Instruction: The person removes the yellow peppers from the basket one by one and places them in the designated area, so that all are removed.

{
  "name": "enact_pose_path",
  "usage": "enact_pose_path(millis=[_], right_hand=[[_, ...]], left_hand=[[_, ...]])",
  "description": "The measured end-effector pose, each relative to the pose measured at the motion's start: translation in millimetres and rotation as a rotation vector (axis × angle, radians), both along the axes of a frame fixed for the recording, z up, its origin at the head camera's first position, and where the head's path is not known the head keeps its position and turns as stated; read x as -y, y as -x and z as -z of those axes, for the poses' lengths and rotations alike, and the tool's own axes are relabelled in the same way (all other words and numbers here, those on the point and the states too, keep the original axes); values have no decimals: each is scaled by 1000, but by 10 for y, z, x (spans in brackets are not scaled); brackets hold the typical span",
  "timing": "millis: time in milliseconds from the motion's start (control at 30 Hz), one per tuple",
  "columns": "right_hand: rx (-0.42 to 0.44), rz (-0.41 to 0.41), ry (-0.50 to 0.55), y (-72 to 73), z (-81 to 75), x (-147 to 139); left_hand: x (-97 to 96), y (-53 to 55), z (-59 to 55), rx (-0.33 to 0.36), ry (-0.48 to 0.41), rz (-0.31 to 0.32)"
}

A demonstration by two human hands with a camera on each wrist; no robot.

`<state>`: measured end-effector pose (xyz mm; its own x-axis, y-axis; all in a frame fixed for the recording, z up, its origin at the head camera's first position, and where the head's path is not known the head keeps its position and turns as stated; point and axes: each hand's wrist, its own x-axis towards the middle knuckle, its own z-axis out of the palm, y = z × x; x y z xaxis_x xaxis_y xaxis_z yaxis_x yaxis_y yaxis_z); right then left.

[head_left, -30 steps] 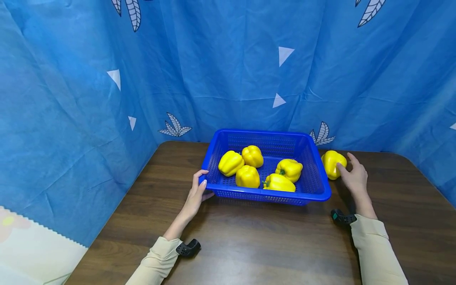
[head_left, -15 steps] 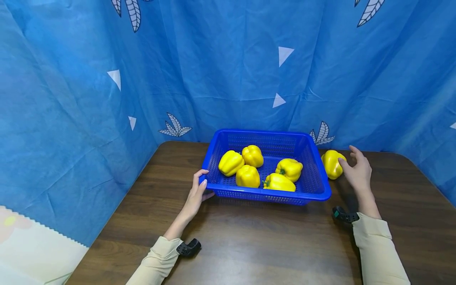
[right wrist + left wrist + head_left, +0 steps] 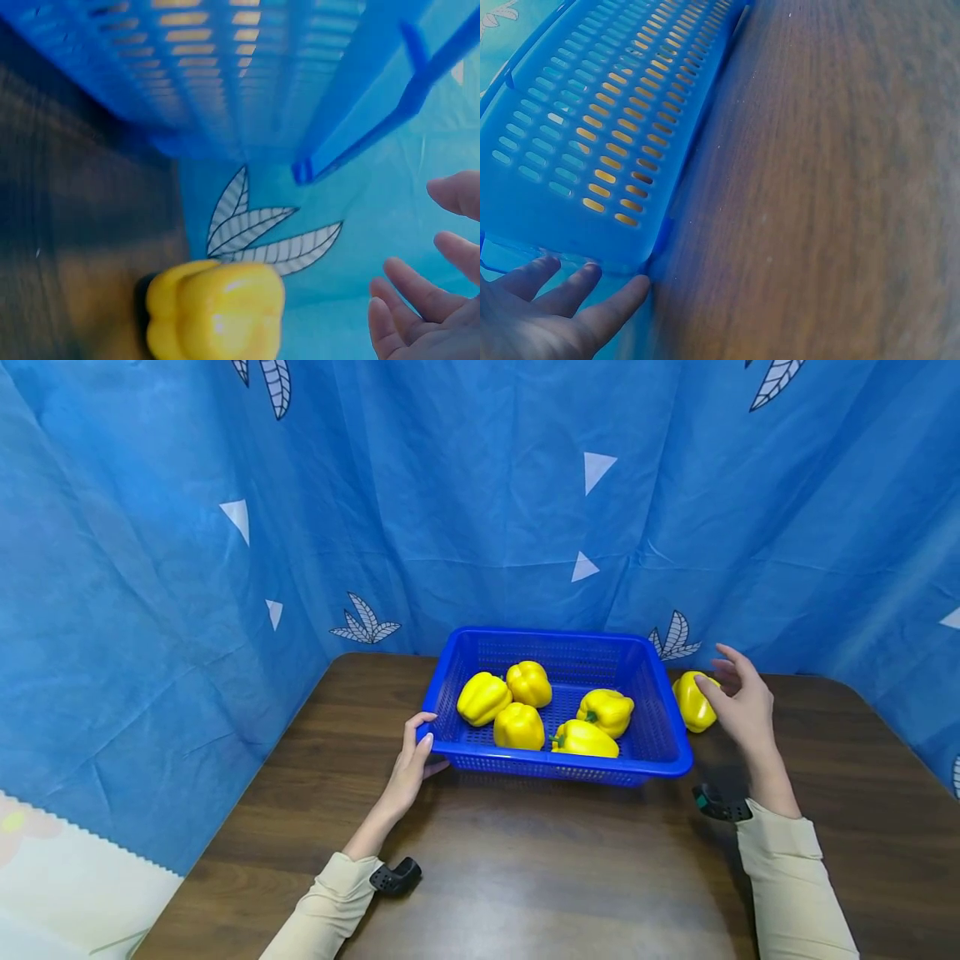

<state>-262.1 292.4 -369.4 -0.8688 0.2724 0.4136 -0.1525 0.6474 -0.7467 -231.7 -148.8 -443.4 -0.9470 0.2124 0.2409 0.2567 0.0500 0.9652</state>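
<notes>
A blue plastic basket [image 3: 555, 761] with perforated walls stands on the table, holding several yellow bell peppers [image 3: 519, 727]. At its front left corner my left hand [image 3: 409, 768] grips the rim, with some fingers lower against the outer wall. In the left wrist view, fingertips [image 3: 585, 274] touch the basket's corner. One more yellow bell pepper [image 3: 694, 708] lies on the table just right of the basket, partly hidden by my right hand [image 3: 748, 708]. That hand holds nothing; in the right wrist view its spread, slightly bent fingers [image 3: 420, 289] are apart from the pepper [image 3: 225, 315].
The brown wooden table [image 3: 540, 860] extends in front of the basket and to both sides. A blue patterned curtain [image 3: 510, 510] hangs close behind the basket and along the left and right sides. Each wrist wears a black band [image 3: 396, 877].
My right hand has come away from the lone bell pepper and risen, its fingers spread wider. The left hand still grips the basket corner. The head view has shifted slightly.
</notes>
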Motion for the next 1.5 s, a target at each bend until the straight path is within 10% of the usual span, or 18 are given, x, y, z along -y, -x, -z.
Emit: enact_pose_path(millis=[933,1500], right_hand=[[62,-584,-277,-97,-57,610],[131,-739,-343,-123,-2,833]], left_hand=[[4,-6,-18,-8,28,5],[-9,-7,-8,3,33,-21]])
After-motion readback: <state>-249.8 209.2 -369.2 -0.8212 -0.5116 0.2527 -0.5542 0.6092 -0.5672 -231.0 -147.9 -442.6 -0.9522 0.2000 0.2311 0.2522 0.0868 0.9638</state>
